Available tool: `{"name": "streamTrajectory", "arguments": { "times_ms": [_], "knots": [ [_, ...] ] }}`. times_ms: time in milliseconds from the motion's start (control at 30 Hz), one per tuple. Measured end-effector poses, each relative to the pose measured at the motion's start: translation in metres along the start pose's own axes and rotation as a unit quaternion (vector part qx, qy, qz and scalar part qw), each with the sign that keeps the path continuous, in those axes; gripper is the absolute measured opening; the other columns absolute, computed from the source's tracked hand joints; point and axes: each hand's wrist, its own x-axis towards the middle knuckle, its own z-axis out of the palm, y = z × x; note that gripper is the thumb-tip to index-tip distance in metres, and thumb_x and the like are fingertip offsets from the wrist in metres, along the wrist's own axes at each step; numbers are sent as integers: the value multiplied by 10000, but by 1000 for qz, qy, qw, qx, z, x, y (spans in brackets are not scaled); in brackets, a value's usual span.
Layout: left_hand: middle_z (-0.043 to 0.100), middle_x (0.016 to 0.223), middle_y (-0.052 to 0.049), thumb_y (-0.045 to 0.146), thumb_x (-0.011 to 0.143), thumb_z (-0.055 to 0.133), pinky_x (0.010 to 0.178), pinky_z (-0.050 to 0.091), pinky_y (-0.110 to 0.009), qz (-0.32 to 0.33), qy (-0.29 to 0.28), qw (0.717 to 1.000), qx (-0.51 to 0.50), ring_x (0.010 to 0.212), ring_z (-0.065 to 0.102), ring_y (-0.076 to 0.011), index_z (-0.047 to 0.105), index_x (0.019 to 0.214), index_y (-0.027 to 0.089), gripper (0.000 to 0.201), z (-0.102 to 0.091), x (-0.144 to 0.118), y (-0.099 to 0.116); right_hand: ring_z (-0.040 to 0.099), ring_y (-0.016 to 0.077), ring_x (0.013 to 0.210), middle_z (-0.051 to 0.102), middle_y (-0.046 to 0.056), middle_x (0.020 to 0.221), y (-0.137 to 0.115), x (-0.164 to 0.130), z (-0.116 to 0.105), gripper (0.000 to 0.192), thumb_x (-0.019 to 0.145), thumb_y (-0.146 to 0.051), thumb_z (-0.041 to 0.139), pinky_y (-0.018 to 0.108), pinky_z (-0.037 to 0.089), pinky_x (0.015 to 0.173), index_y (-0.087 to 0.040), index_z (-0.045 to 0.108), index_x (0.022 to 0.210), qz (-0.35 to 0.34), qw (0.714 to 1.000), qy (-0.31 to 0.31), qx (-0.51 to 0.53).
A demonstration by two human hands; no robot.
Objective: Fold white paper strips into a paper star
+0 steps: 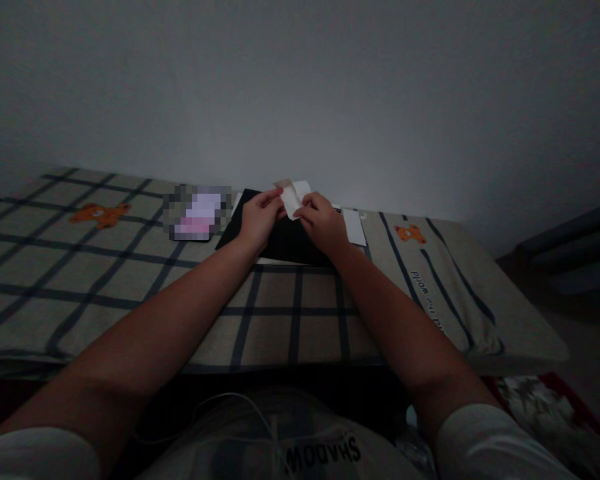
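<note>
Left hand [259, 217]: closed on the left edge of the small white paper [294, 197], thumb and fingers pinching it.
Right hand [321, 220]: closed on the right edge of the same paper, pinching it too.
Paper: held up between both hands, just above the black sheet [280, 241]. One top corner looks bent over, with a tan side showing.
Black sheet: lies flat on the bed [130, 280], under the hands, close to the wall [300, 87].
Other white paper [354, 227]: lies flat on the bed, just to the right of the right hand.
Blurred thing [198, 213]: lies on the bed, left of the black sheet. I cannot tell what it is.
Bed: has a cover with dark lines and little orange bears.
Light: it is dim, so small details are hard to see.
Doing it well: I think a soft pinch near the edges works best, with both hands level and close to the black sheet, so the thin paper does not rip or crease.
</note>
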Motion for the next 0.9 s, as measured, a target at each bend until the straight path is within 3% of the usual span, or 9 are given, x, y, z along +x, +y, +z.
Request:
{"name": "streamTrajectory", "arguments": {
  "times_ms": [367, 700, 900],
  "knots": [
    [668, 861, -58, 142, 650, 672, 806, 530, -372, -10, -5, 1000, -13, 809, 641, -171, 655, 978, 137, 328, -4, 3, -2, 496, 191, 861, 561, 70, 970, -2, -1, -2, 165, 857, -300, 529, 323, 418, 743, -221, 674, 847, 2, 998, 55, -16],
    [682, 918, -86, 132, 623, 672, 824, 522, -375, -29, -4, 999, -20, 870, 647, -201, 649, 1007, 115, 385, -5, 8, 1, 522, 169, 825, 590, 52, 968, 3, -1, -5, 205, 873, -266, 492, 284, 395, 660, -235, 685, 935, -25, 998, -7, -51],
    [688, 995, -104, 110, 587, 665, 901, 478, -386, -14, -39, 997, -58, 947, 637, -213, 639, 1039, 98, 453, -4, 7, 1, 501, 180, 857, 581, 76, 1010, -1, -1, -10, 259, 894, -277, 447, 288, 379, 671, -203, 685, 965, -20, 995, -45, -87]
  ]
}}
